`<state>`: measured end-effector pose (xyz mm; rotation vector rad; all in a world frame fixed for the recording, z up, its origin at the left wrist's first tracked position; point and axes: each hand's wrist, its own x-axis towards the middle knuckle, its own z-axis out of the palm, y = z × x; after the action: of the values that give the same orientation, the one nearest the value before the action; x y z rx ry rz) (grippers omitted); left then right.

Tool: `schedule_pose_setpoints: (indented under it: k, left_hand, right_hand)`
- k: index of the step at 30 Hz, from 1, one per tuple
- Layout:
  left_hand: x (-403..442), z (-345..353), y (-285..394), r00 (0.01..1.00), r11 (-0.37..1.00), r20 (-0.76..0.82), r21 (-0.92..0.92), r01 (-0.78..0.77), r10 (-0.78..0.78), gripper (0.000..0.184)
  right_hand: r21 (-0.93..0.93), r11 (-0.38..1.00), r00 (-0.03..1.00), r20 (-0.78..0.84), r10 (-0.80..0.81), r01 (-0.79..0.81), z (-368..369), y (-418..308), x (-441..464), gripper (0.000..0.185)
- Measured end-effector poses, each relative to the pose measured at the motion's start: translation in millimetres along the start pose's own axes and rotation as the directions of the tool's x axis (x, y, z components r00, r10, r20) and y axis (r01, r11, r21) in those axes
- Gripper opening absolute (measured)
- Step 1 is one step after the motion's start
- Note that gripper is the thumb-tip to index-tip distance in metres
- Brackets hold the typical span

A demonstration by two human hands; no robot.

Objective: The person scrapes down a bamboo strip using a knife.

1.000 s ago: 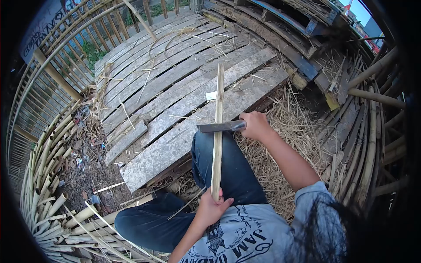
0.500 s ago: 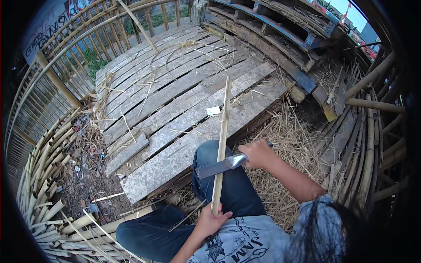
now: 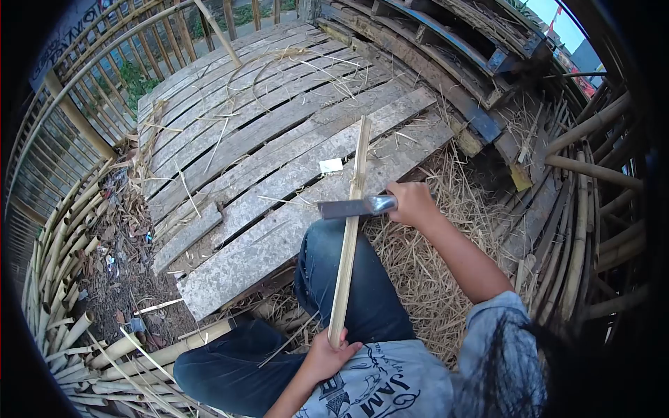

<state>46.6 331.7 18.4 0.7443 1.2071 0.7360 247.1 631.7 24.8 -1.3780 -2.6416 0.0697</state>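
My left hand [image 3: 330, 357] is closed around the near end of a long, pale bamboo strip [image 3: 343, 282], close to my shirt. From there the strip runs away from me over my bent knee [image 3: 380, 289], its far end above the wooden slats. My right hand [image 3: 412, 203] grips the handle of a broad-bladed knife [image 3: 341, 209]. The blade lies crosswise on the strip just beyond the knee, hiding a short stretch of it. Past the blade, the strip's surface looks rough and partly frayed.
A slatted wooden platform [image 3: 244, 268] with loose shavings and a small white piece [image 3: 331, 165] lies ahead. Stacked pallets [image 3: 446, 66] stand at the back right. Heaped shavings [image 3: 453, 279] cover the ground at right. Bamboo poles [image 3: 578, 230] line the right side, cut bamboo [image 3: 59, 279] the left.
The knife has slid away from me along the bamboo strip, from over my knee to past it, my right hand moving with it. My left hand keeps its grip. The view has shifted slightly.
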Motion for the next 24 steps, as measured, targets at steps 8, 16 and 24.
schedule_pose_setpoints:
  k: [8, 16, 24]
  left_hand:
    - [10.2, -4.4, -23.8, 1.0, 0.998, 0.007, -0.065, -0.006, 0.006, 0.032]
    - [1.9, -2.1, -1.1, 0.979, 0.97, -0.156, 0.222, -0.095, 0.132, 0.035]
    - [15.4, 2.4, 12.0, 0.989, 0.995, -0.117, 0.047, -0.089, 0.094, 0.035]
  right_hand:
    - [0.02, 1.0, 0.999, 0.047, 0.007, -0.008, -27.4, -14.0, -12.7, 0.023]
    - [0.133, 0.972, 0.962, 0.17, -0.213, 0.192, -18.0, -23.9, -18.8, 0.02]
    - [0.144, 0.976, 0.929, 0.311, -0.199, 0.161, -25.2, -63.5, -45.9, 0.02]
